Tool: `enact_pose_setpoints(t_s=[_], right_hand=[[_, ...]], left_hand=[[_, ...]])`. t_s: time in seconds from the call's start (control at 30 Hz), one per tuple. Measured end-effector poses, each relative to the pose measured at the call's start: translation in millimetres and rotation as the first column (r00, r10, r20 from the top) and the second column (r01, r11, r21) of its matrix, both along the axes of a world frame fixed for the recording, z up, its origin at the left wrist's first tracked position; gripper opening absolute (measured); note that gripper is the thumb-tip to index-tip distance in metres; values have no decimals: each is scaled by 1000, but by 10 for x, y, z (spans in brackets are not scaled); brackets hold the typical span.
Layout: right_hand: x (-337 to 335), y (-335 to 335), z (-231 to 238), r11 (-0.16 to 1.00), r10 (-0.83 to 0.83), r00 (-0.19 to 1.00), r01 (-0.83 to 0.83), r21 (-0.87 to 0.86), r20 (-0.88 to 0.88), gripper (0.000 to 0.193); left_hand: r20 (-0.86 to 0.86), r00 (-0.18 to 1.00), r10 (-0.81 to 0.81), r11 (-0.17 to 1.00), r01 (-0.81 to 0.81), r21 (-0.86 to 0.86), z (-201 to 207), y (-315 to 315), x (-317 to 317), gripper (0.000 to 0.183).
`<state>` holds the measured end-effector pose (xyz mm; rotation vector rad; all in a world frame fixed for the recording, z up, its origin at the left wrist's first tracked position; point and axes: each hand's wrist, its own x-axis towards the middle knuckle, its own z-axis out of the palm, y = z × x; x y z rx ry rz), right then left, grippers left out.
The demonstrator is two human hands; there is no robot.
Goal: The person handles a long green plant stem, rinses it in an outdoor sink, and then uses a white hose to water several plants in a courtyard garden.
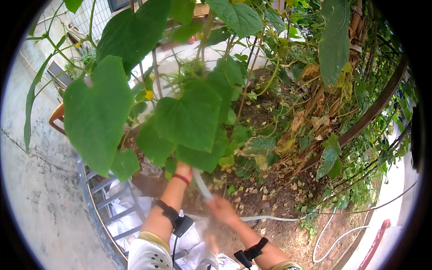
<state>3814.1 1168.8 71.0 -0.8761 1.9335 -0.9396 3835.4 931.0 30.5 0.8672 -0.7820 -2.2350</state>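
Observation:
A pale hose [201,183] slants up from my right hand [221,209], which is closed around it and slightly blurred. Its upper end goes out of sight under broad green leaves [189,114], right beside my left hand [183,170]. Those leaves cover most of my left hand, so its fingers are hidden and I cannot make out whether it holds the hose too. A red bracelet [180,179] circles my left wrist. Both forearms carry black straps with small devices. Below my hands lies brown soil.
Climbing stems and dry leaves [315,121] crowd the right, with a curved dark pole [373,112] among them. More hose [335,245] loops over the soil at lower right. A grey metal ladder-like frame [118,211] stands at lower left, beside a concrete surface [40,180].

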Motion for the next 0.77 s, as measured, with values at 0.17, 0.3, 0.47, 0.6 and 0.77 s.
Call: enact_pose_setpoints(t_s=[0.17,0.3,0.47,0.6,0.77], right_hand=[[-53,-160,-308,998,26,999,-25,60,-19,37],[-82,-162,-208,995,-37,961,11,97,273,34],[-156,180,-413,988,-79,992,92,-123,102,33],[-290,833,-1066,985,-78,973,108,131,-217,36],[-398,1338,-1571,937,-22,902,169,306,-431,48]], left_hand=[[109,994,-20,1000,23,-22,284,123,-102,19],[77,993,90,995,-86,-56,171,-23,-111,25],[-271,955,117,992,-128,-23,-39,-402,-219,31],[-527,850,8,962,137,236,120,-503,-278,41],[-579,812,-69,988,134,70,-260,-807,-425,54]])
